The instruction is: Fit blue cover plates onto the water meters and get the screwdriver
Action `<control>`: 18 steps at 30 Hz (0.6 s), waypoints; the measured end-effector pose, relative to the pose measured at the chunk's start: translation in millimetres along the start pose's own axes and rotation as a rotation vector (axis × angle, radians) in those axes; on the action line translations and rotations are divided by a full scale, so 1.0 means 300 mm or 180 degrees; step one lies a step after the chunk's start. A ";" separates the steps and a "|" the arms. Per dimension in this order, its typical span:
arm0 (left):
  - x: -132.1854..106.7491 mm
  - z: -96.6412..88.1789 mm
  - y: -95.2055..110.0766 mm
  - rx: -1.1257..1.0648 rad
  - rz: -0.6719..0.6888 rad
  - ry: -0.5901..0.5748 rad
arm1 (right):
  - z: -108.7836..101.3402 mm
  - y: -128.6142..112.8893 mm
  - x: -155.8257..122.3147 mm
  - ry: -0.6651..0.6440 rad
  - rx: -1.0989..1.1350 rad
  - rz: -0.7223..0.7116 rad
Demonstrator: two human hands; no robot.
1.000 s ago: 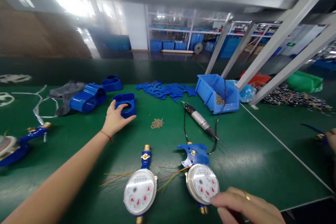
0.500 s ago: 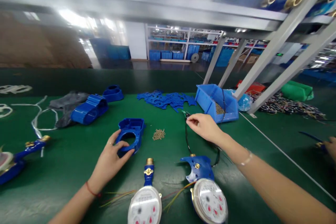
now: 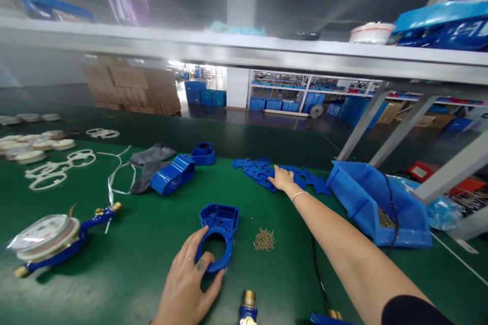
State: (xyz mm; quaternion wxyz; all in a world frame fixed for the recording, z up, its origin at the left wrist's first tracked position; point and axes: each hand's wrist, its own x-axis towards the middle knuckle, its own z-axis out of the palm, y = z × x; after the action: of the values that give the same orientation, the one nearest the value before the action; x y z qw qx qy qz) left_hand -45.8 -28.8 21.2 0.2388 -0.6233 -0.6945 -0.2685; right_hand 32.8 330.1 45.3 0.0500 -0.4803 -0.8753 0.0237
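**Left hand on the housing, right hand at the plates**

Far left on the table lies a water meter. Your left hand rests on the blue housing, fingers loosely curled around its ring opening, thumb at the rim. Just right sits a small screw pile. Your right hand lies flat, fingers spread, on the blue plates; it grips nothing yet. Picking one plate cleanly looks like the need, beside the blue bin.
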 end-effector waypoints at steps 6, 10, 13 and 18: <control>-0.022 0.008 -0.032 0.0010 -0.0103 -0.0115 | -0.057 0.035 -0.044 -0.0004 -0.0041 0.0253; -0.027 -0.019 -0.019 -0.0399 0.0006 -0.0004 | -0.127 0.098 -0.202 0.0104 0.0290 0.0074; -0.033 -0.058 0.009 -0.1118 0.0171 0.0153 | -0.164 0.125 -0.393 -0.0016 0.0743 -0.0243; -0.048 -0.091 0.050 -0.1865 0.0163 0.0227 | -0.205 0.050 -0.768 -0.0204 0.1905 -0.1447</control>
State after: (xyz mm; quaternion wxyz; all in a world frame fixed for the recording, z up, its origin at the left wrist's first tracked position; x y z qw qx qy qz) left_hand -29.5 -56.6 32.9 0.0796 -0.6732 -0.5627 -0.4731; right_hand 175.2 143.6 90.0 0.1648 -0.2370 -0.9150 0.2818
